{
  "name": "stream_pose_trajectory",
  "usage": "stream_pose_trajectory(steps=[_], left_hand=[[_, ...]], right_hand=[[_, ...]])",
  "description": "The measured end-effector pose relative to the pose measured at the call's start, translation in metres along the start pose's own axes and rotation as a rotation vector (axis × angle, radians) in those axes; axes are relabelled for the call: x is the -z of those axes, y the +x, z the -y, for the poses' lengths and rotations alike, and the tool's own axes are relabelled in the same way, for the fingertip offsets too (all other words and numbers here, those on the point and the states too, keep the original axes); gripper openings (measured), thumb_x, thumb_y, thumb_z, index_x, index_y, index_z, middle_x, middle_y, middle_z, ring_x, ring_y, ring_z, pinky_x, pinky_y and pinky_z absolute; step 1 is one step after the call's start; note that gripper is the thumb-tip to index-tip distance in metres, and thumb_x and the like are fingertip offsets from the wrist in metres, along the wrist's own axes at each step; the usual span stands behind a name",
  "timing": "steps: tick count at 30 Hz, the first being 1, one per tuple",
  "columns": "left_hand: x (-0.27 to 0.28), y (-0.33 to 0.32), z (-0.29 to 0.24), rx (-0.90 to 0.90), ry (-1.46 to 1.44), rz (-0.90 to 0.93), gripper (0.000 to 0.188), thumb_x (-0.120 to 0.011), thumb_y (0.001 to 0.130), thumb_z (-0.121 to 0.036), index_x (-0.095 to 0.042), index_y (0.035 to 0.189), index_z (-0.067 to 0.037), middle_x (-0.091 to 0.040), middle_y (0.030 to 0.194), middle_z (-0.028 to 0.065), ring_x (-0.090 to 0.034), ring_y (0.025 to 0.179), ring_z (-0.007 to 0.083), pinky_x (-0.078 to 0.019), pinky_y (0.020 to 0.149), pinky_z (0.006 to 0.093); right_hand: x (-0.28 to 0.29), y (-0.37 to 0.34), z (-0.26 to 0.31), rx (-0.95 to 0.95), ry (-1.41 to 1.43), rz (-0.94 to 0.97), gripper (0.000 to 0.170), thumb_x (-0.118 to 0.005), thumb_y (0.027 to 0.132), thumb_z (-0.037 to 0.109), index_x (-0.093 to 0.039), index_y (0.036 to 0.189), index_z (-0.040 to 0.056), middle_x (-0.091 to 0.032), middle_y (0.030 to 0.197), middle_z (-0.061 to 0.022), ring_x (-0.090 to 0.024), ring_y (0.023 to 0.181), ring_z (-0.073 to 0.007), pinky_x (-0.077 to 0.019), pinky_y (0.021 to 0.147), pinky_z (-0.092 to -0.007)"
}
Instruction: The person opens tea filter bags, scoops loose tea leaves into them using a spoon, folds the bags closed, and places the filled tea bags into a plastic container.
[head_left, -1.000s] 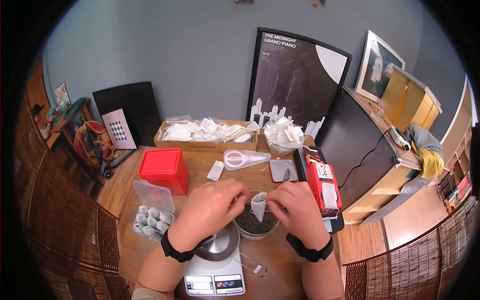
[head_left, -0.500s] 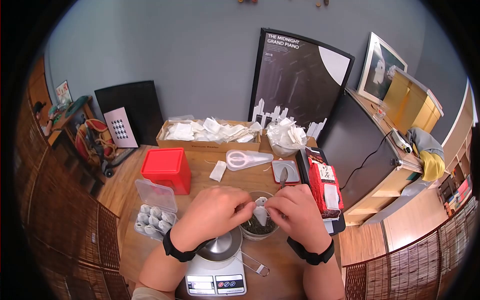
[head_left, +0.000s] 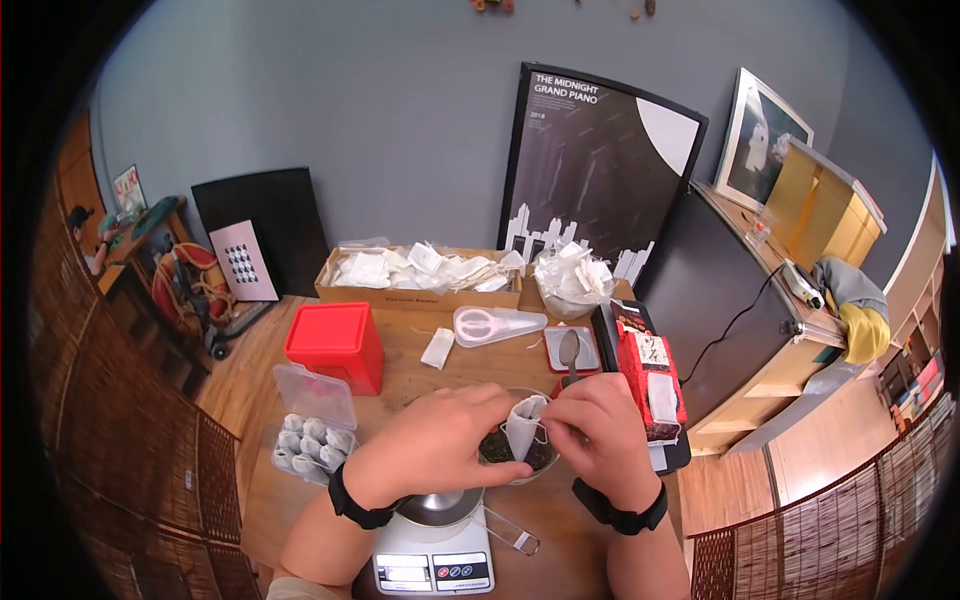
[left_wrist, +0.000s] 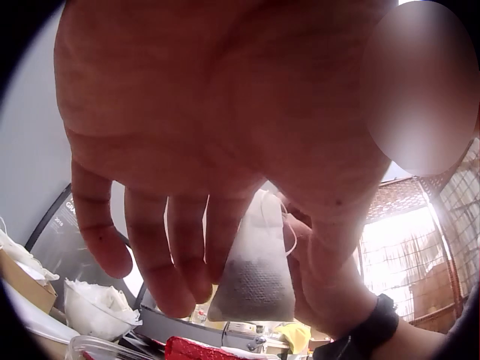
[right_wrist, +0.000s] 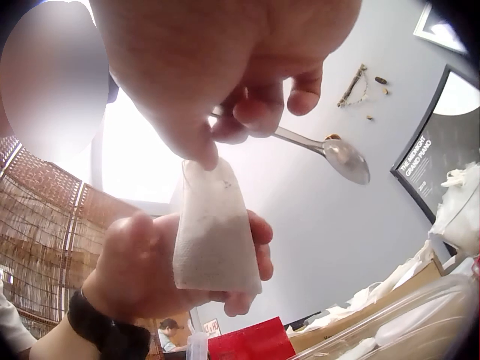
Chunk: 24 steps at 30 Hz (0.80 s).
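Note:
A white tea bag [head_left: 524, 428] with dark leaves in its lower part hangs from my right hand [head_left: 600, 430], which pinches it by the top edge. The same hand also holds a metal spoon [right_wrist: 345, 160], its bowl sticking out past the fingers. My left hand [head_left: 440, 440] is spread beside the bag, thumb apart from the fingers. In the left wrist view its fingers hang fairly straight around the tea bag [left_wrist: 259, 281]. Beneath both hands is a bowl [head_left: 545, 472] of loose dark tea leaves, partly hidden by the left hand.
A kitchen scale [head_left: 435, 573] bears a metal pan [head_left: 440, 507] near me. On the left are a clear box of filled bags [head_left: 310, 440] and a red canister [head_left: 335, 345]. Behind lie a carton of white bags [head_left: 420, 292] and cased scissors [head_left: 498, 325]; a red packet [head_left: 650, 375] stands right.
The left hand has let go of the bag's top and opened out beside it. The right hand still pinches the bag, now lifted slightly, and its spoon has tilted more upright.

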<state>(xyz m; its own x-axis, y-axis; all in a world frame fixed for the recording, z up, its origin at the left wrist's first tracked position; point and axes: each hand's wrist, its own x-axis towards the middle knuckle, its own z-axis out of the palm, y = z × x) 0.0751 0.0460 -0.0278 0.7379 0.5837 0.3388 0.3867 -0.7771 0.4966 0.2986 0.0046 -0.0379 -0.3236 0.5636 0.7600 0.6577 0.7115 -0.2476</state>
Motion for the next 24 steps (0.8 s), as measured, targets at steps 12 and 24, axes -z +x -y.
stream_pose_trajectory(steps=[12,24], left_hand=[[-0.002,-0.001,0.000,0.048,0.070,-0.003,0.045,-0.080,0.082,-0.039,-0.066,0.111,-0.007,-0.070,0.092,0.0128,-0.071,0.079,0.0319,-0.0553,0.066,0.0414],[-0.002,-0.001,0.001,0.100,0.032,-0.067,0.033,-0.074,0.084,-0.024,-0.065,0.111,-0.008,-0.068,0.097,0.0118,-0.070,0.073,0.0289,-0.0545,0.064,0.0405]], right_hand=[[-0.001,0.000,0.005,0.084,0.026,0.036,0.026,-0.079,0.075,0.004,-0.070,0.098,0.0121,-0.063,0.091,-0.0010,-0.062,0.084,-0.0212,-0.0446,0.080,-0.0367],[0.008,0.002,0.004,-0.003,0.061,0.056,0.023,-0.076,0.076,0.002,-0.068,0.096,0.0095,-0.063,0.088,-0.0043,-0.064,0.084,-0.0246,-0.0463,0.083,-0.0378]])
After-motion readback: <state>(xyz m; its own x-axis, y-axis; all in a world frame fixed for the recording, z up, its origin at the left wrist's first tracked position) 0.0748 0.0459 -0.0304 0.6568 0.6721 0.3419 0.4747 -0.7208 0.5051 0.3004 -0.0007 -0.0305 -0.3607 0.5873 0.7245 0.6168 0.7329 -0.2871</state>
